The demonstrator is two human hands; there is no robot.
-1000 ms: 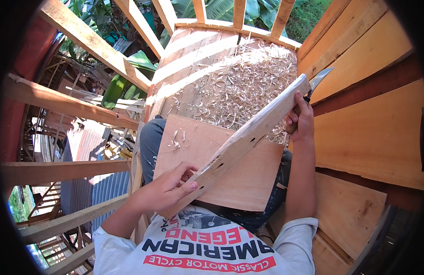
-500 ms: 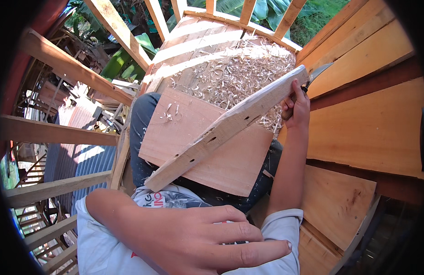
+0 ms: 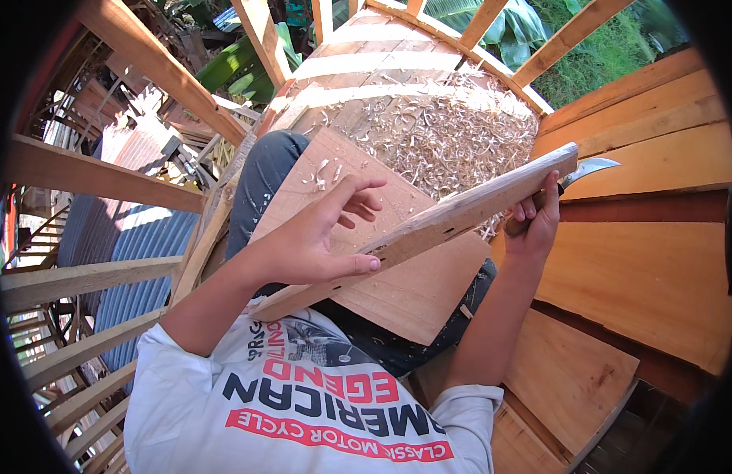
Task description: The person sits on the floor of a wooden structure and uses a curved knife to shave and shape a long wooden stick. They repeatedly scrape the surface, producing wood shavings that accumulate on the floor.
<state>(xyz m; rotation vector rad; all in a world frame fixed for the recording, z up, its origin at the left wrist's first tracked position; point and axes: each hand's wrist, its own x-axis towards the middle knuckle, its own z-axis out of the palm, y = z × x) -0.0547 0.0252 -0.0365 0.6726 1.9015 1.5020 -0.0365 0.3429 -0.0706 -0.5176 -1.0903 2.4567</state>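
A long, narrow wooden bar (image 3: 477, 204) with small dark slots along one face slants from my waist up to the right. Near its upper end my right hand (image 3: 540, 229) is closed round a curved-blade knife (image 3: 592, 167), fingers also against the bar. The blade points outward past the bar's end, and part of the handle shows below the fingers. My left hand (image 3: 315, 237) is open over the bar's lower half, thumb stretched along it; whether it touches, I cannot tell. Beneath lies a flat wooden board (image 3: 417, 296) across my lap, with a few shavings on it.
Curly wood shavings (image 3: 469, 126) cover the plank floor (image 3: 326, 110) ahead. Wooden railing posts (image 3: 156, 67) stand at the left and front, with corrugated metal sheets (image 3: 137, 245) below. Orange-brown planks (image 3: 635, 276) form the right side, beside a wooden box-like piece (image 3: 571, 379).
My left hand has swung from close in front of my chest up and forward over the bar. The view has shifted; the bar and knife stay in my right hand.
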